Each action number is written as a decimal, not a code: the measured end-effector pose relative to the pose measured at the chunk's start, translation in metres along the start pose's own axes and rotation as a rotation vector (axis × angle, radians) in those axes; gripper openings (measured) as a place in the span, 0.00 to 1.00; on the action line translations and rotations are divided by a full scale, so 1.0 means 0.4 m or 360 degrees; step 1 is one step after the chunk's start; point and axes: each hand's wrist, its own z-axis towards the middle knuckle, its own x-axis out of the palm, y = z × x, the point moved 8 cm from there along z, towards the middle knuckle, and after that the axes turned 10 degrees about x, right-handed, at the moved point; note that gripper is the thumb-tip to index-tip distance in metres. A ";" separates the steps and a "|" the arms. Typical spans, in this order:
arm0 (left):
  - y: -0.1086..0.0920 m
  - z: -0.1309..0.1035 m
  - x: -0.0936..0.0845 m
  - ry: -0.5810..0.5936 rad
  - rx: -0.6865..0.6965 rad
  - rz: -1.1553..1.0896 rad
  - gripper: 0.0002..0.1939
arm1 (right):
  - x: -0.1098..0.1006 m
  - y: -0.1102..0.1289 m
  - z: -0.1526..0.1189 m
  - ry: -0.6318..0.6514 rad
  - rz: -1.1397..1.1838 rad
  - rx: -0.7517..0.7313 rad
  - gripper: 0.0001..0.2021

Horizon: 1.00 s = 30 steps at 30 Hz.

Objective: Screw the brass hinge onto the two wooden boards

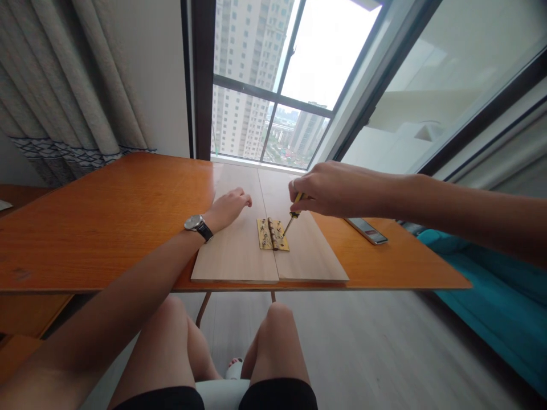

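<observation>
My right hand (318, 188) is wrapped round the yellow-and-black handle of a screwdriver (293, 218). The screwdriver slants down to the left, its tip at a screw on the right leaf of a brass hinge (273, 234). The hinge lies opened flat across the seam between two pale wooden boards (231, 259), and several screws stick up from its leaves. On the left board rests my left hand (231, 206), palm down with nothing in it, left of the hinge and apart from it. Its fingertips are partly hidden.
Both boards lie on an orange-brown wooden table (106, 228), close to its front edge. A phone (366, 230) sits right of the boards. Beyond the table is a window (273, 97); a teal sofa (482, 290) stands at the right. My knees are below the table edge.
</observation>
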 end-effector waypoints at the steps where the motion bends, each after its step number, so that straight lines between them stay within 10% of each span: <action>1: -0.009 0.004 -0.005 -0.0040 0.0016 -0.0030 0.14 | 0.003 -0.004 -0.001 -0.0009 -0.0024 0.0074 0.14; 9: -0.094 0.016 -0.084 -0.0387 0.0147 -0.0448 0.08 | -0.060 -0.016 -0.054 -0.0214 0.0136 0.0285 0.15; 14: -0.129 0.002 -0.111 -0.0495 0.0039 -0.0811 0.07 | -0.131 -0.170 -0.107 -0.0826 0.0622 0.0693 0.17; 20: -0.202 0.005 -0.077 -0.0273 0.0149 -0.1122 0.08 | 0.161 -0.358 -0.053 -0.0992 0.1985 0.1043 0.14; 30: -0.194 0.006 -0.037 -0.0182 -0.0001 -0.1252 0.10 | 0.500 -0.353 0.107 -0.0877 0.3167 0.0855 0.15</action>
